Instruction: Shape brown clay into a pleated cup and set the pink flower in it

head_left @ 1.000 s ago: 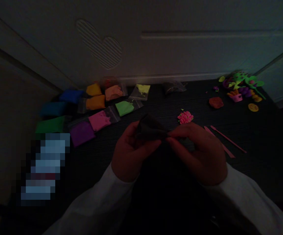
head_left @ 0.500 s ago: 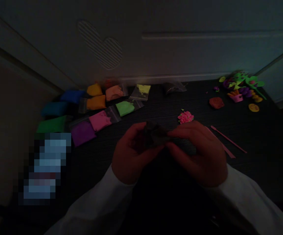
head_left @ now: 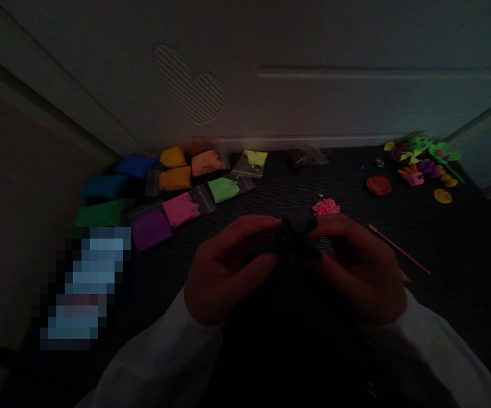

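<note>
Between my hands, above the dark table, is a piece of dark modelling clay (head_left: 297, 245) with an uneven, torn-looking outline; the dim light hides its detail. My left hand (head_left: 228, 269) pinches its left side with thumb and fingers. From the right, my right hand (head_left: 358, 266) grips the other side the same way. Just beyond my right fingertips lies a pink flower-like cluster (head_left: 326, 207) with green bits. A pink modelling stick (head_left: 398, 248) rests right of that hand, and a second pink tool (head_left: 405, 276) is mostly covered by it.
Bags of coloured clay, including a purple one (head_left: 152, 229) and a pink one (head_left: 181, 208), line the back left. A bag of dark clay (head_left: 306, 157) lies by the wall. Reddish clay (head_left: 379, 185) and colourful clay figures (head_left: 419, 156) sit back right. A pixelated screen (head_left: 88, 283) is at left.
My left fingers have come up onto the clay's left edge, and the clay now looks drawn out between both hands. It sits slightly further right. The whole view has shifted a little.
</note>
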Available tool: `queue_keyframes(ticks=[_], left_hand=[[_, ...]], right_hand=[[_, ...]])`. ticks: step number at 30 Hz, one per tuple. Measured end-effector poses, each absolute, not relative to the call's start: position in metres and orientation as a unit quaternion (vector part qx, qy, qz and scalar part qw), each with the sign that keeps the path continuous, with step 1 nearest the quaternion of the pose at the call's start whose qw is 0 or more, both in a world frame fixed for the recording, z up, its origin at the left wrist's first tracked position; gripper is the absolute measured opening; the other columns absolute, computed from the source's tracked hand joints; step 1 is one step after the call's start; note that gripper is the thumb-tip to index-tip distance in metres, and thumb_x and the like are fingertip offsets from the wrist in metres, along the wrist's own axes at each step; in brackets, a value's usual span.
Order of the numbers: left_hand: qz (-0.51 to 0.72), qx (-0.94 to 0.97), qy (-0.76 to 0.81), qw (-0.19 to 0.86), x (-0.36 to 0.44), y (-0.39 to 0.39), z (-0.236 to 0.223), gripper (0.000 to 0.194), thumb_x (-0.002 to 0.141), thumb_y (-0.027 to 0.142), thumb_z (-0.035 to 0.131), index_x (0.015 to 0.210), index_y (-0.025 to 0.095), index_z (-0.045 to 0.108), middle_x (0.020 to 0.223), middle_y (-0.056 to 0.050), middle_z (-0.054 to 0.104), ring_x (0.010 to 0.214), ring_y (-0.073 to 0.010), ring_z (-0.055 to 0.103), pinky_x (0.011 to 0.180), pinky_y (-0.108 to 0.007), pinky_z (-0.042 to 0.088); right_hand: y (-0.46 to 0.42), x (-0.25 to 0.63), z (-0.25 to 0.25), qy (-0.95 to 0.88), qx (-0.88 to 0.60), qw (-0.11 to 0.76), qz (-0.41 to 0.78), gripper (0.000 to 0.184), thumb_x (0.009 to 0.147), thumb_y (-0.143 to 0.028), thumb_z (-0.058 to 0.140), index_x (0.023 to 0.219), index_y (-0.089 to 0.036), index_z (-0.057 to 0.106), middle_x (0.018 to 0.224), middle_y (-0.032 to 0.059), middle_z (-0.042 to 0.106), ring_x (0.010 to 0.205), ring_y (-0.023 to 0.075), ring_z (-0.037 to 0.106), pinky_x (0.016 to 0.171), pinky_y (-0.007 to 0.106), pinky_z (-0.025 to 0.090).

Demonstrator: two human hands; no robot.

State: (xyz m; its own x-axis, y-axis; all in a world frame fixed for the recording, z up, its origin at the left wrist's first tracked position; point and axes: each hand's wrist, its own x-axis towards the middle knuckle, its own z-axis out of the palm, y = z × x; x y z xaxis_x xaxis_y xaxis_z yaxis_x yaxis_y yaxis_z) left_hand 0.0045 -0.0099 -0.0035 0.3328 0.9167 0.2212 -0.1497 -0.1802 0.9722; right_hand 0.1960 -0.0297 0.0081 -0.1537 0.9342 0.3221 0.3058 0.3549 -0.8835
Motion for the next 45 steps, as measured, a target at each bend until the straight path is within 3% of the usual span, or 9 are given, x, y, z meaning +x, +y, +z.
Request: queue_keyframes(ticks=[9,15,20,23,27,34,39,45], left_hand=[[0.497,0.596,0.295,0.557,0.003,-0.007,-0.001,0.027,0.082,0.017,0.057,0.104,0.027,0.068,0.105,-0.003,0.065,0.097,-0.0166,0.060,0.083,-0.027,0.050],[0.498,0.578,0.331,0.555,0.006,-0.008,0.002,0.027,0.077,0.011,0.062,0.095,0.029,0.070,0.097,-0.001,0.066,0.093,-0.0130,0.061,0.081,-0.022,0.049],[0.497,0.560,0.335,0.572,0.008,-0.009,0.001,0.030,0.071,0.012,0.068,0.097,0.026,0.069,0.098,-0.002,0.067,0.087,-0.0152,0.063,0.079,-0.026,0.051],[0.495,0.533,0.354,0.587,0.011,-0.009,0.000,0.032,0.067,0.011,0.071,0.096,0.026,0.067,0.091,0.000,0.069,0.082,-0.0143,0.064,0.077,-0.027,0.052],[0.500,0.521,0.399,0.566,0.015,-0.009,-0.002,0.021,0.067,0.013,0.072,0.085,0.022,0.066,0.086,0.001,0.068,0.081,-0.0135,0.064,0.076,-0.025,0.051],[0.496,0.539,0.436,0.523,0.015,-0.009,-0.003,0.013,0.066,0.016,0.073,0.076,0.021,0.065,0.078,0.002,0.064,0.075,-0.0113,0.060,0.070,-0.022,0.048],[0.473,0.499,0.451,0.570,0.014,-0.009,-0.003,0.013,0.066,0.019,0.074,0.075,0.021,0.066,0.072,0.003,0.066,0.067,-0.0110,0.061,0.062,-0.022,0.047],[0.466,0.447,0.401,0.650,0.012,-0.006,-0.009,0.011,0.067,0.019,0.074,0.076,0.023,0.070,0.076,0.001,0.070,0.070,-0.0119,0.062,0.065,-0.023,0.049]], right_hand=[[-0.027,0.194,0.007,-0.605,-0.456,0.487,0.433,0.022,0.078,-0.014,0.063,0.093,-0.029,0.060,0.084,-0.0046,0.063,0.077,0.0089,0.060,0.072,0.021,0.050],[-0.025,0.193,0.006,-0.589,-0.446,0.496,0.456,0.024,0.076,-0.011,0.064,0.092,-0.029,0.061,0.086,-0.0035,0.066,0.077,0.0106,0.063,0.070,0.022,0.053],[-0.025,0.192,0.007,-0.552,-0.469,0.492,0.484,0.019,0.074,-0.016,0.066,0.090,-0.026,0.063,0.080,-0.0016,0.067,0.071,0.0117,0.064,0.061,0.022,0.053],[-0.024,0.190,0.006,-0.526,-0.473,0.490,0.509,0.017,0.074,-0.017,0.067,0.089,-0.025,0.063,0.079,-0.0016,0.067,0.071,0.0116,0.064,0.063,0.022,0.053],[-0.025,0.188,0.004,-0.515,-0.472,0.489,0.523,0.018,0.075,-0.014,0.066,0.088,-0.025,0.063,0.080,-0.0030,0.066,0.074,0.0093,0.063,0.068,0.020,0.052],[-0.027,0.187,0.004,-0.542,-0.475,0.497,0.483,0.017,0.074,-0.016,0.066,0.087,-0.024,0.060,0.077,-0.0019,0.061,0.073,0.0119,0.061,0.067,0.024,0.052],[-0.026,0.187,0.004,-0.532,-0.464,0.504,0.498,0.019,0.074,-0.015,0.067,0.088,-0.026,0.060,0.077,-0.0030,0.063,0.072,0.0105,0.063,0.065,0.022,0.052],[-0.025,0.186,0.004,-0.512,-0.468,0.511,0.507,0.015,0.075,-0.019,0.066,0.088,-0.025,0.061,0.081,-0.0018,0.067,0.074,0.0120,0.065,0.068,0.024,0.054]])
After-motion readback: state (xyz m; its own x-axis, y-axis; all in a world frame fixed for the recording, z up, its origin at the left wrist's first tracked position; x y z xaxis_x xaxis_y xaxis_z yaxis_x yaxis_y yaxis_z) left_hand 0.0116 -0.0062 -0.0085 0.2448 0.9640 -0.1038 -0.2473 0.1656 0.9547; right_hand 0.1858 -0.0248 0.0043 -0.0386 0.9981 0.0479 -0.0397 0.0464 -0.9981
